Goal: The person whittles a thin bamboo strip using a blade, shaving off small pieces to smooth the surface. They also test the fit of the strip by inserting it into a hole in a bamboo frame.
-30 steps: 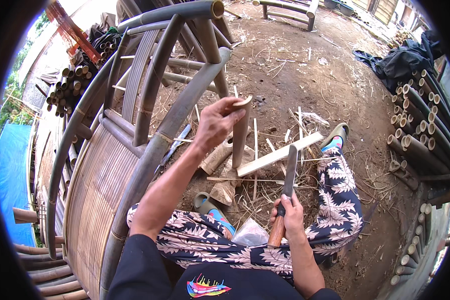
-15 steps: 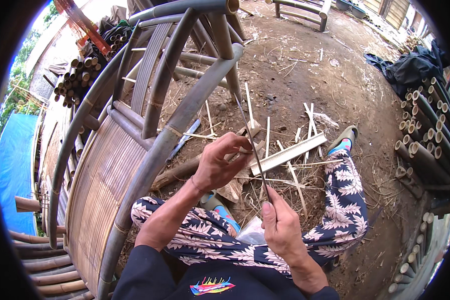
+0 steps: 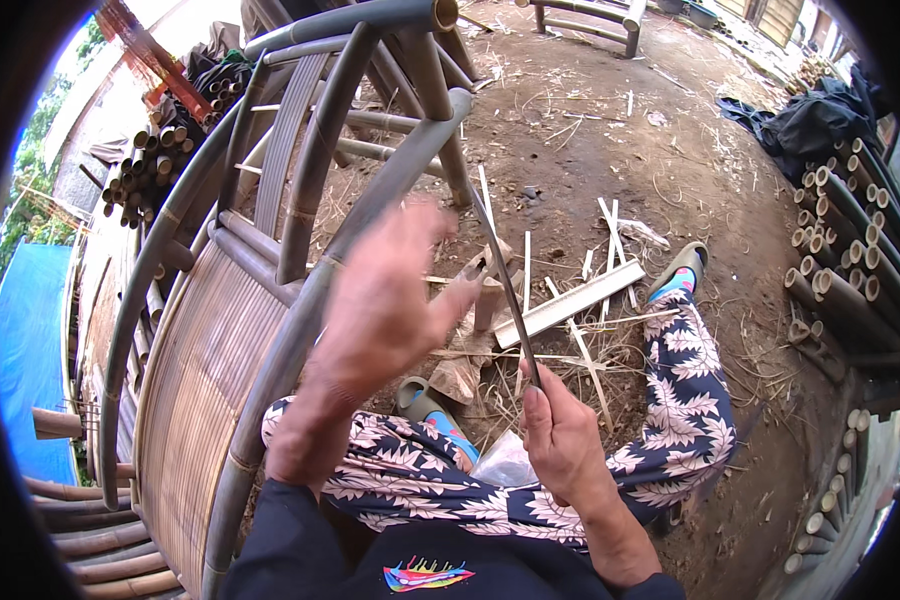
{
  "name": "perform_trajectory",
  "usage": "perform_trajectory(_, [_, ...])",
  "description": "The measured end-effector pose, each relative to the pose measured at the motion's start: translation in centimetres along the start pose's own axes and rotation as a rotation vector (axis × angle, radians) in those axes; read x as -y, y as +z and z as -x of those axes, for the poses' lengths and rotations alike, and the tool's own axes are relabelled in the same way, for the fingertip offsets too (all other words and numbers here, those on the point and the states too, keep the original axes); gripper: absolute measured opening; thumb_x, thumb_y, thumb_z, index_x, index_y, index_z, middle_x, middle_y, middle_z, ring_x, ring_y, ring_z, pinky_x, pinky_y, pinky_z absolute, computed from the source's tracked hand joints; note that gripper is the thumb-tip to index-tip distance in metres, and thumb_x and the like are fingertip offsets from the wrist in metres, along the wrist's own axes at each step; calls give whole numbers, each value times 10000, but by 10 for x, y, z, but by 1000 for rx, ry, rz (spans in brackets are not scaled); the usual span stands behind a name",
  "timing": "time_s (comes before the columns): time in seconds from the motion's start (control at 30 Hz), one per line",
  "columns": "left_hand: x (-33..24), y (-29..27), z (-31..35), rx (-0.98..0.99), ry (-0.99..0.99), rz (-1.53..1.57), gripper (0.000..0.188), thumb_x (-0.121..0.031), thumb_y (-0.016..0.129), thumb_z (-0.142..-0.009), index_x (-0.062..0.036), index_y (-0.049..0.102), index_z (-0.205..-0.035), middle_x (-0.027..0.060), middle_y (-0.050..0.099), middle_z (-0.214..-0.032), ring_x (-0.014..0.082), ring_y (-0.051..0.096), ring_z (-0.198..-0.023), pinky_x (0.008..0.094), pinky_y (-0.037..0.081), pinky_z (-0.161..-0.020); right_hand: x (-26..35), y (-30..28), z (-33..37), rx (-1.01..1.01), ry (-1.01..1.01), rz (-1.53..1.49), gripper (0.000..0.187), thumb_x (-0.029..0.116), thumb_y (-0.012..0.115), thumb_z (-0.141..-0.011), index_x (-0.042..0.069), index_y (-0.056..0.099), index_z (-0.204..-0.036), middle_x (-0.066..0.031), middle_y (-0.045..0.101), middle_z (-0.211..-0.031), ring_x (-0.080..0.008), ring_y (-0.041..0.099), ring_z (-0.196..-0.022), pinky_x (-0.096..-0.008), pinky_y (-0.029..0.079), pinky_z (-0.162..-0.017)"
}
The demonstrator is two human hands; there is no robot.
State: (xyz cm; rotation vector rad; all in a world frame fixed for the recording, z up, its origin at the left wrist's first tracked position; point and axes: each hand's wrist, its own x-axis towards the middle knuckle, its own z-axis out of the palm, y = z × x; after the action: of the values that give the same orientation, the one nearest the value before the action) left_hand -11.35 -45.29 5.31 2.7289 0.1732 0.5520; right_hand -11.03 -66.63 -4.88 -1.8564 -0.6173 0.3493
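Note:
My right hand [image 3: 568, 440] is closed around the lower end of a long, thin, dark strip [image 3: 511, 297]. The strip points up and away and narrows toward its far end; whether it is bamboo or a blade I cannot tell. To the left of it, my left hand [image 3: 385, 305] is in the air, smeared by motion, with the thumb apart from the fingers. Nothing shows in that hand, and it is apart from the strip. Below and beyond my hands, a pale split bamboo piece [image 3: 575, 302] lies among thin light slivers [image 3: 588, 360] on the ground.
A dark bamboo chair [image 3: 300, 350] with a slatted seat stands close on my left. A wooden block [image 3: 458, 378] lies by my left foot, near a clear plastic bag [image 3: 505, 462]. Stacked bamboo poles [image 3: 850, 250] line the right side. Shavings litter the dirt floor [image 3: 610, 140].
My left hand has come off the dark strip, moving left and toward me, its fingers opening. My right hand still grips the strip in nearly the same place.

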Motion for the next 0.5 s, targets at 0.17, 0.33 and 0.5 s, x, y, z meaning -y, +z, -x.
perform_trajectory(0.17, [-32,19,-71,0,648,-61,392,-376,453,-944,-82,680,-1069,100,675,-1141,231,612,-1155,490,309,-1109,9,0,-13,2,49,8,388,269,428,-1043,-10,543,-1287,-68,567,-611,-141,562,-500,-316,459,-502])
perform_trajectory(0.33, [-2,82,-98,628,459,-237,596,-584,289,-1009,-178,725,-1017,55,713,-995,192,644,-1078,520,218,-1183,-4,-7,-29,91,145,-61,413,326,448,-1042,-16,555,-1245,-90,590,-658,-169,592,-506,-354,470,-482])
perform_trajectory(0.5, [0,90,-112,634,551,-284,654,-611,347,-988,-144,715,-717,42,668,-785,218,623,-752,398,465,-946,3,-31,-49,4,-14,507,331,256,455,-1015,-30,539,-1161,-271,641,-897,-459,652,-766,-531,524,-709])
